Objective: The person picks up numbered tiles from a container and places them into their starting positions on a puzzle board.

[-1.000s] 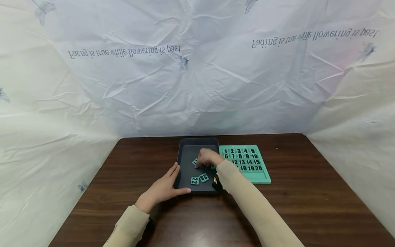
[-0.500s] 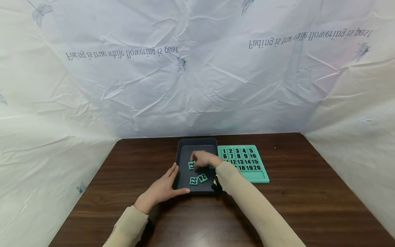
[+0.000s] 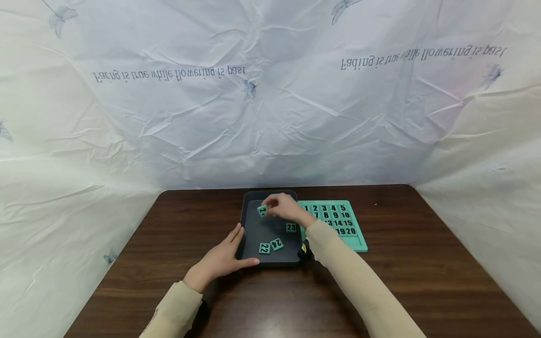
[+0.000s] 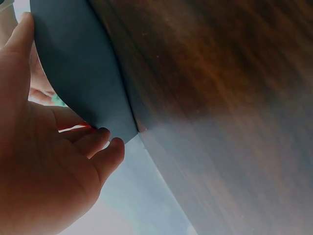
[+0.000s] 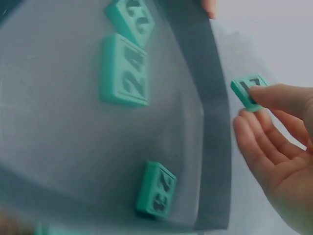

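Now lifted: the tile has left the tray floor, pinched in the right hand.

Left to right: the left hand [image 3: 222, 259] lies flat-fingered against the dark tray [image 3: 249, 199], steadying its near left corner on the tabletop [image 3: 422, 263]. The right hand [image 3: 284, 207], lower half a second ago, holds the tile [image 3: 262, 211] raised over the tray's far end; tiles 22 [image 3: 264, 248], 24 [image 3: 276, 244] and 23 [image 3: 290, 227] remain inside, the number board [image 3: 357, 246] alongside. Only the right wrist view shows the thumb-and-fingertip pinch; the left wrist view shows the tray's outer wall.
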